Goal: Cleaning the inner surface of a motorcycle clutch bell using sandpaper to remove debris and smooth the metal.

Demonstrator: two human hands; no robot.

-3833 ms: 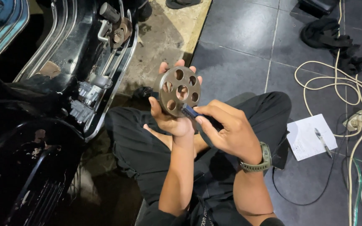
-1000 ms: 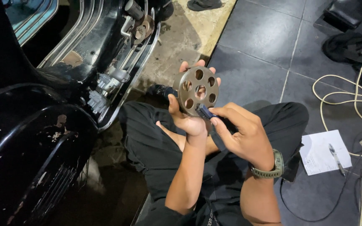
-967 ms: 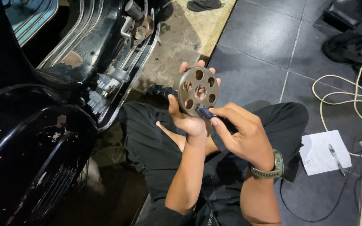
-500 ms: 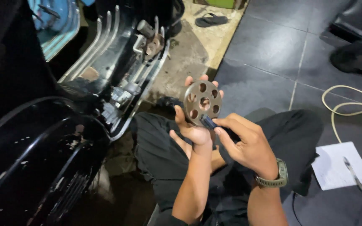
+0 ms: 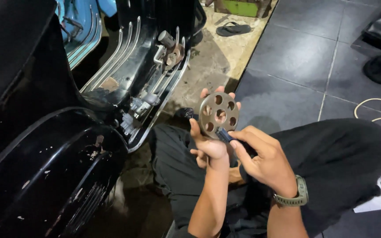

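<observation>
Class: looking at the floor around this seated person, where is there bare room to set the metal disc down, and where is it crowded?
Free: dark tiles beyond the knee; pale concrete short of the sandal. Crowded: beside the black scooter, and by the cord.

The black scooter body [image 5: 45, 167] crowds the left side; dark floor tiles [image 5: 305, 57] lie open to the right.

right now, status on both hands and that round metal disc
Left hand grips perforated metal disc, held upright. Right hand holds dark tool against disc's lower edge. Black scooter close alongside, not touching.
</observation>
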